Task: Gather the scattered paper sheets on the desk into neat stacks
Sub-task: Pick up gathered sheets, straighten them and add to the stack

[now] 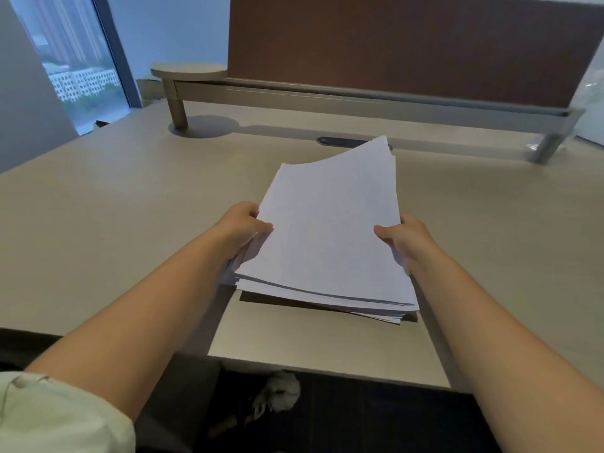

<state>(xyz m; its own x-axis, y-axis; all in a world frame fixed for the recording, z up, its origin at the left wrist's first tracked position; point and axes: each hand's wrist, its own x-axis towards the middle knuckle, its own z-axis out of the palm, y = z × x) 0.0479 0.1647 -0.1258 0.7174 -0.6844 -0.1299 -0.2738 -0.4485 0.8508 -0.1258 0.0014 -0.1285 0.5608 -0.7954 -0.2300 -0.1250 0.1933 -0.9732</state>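
Left hand [243, 228] and right hand [403, 238] grip the side edges of a thick stack of white paper sheets [327, 237], above the near edge of the beige wooden tabletop [130, 223].

Two bare forearms, no rings, watch or bracelets visible. Pale cream sleeve [55, 416] bunched above left elbow, at 8 o'clock.

No readable text, labels, brands, numbers or signs anywhere. Top sheet of paper stack [327, 230] shows blank white face. Desk [130, 207] surface unmarked. Brown partition [408, 44] carries no lettering. Buildings through window [81, 60] too far and blurred for any signage.
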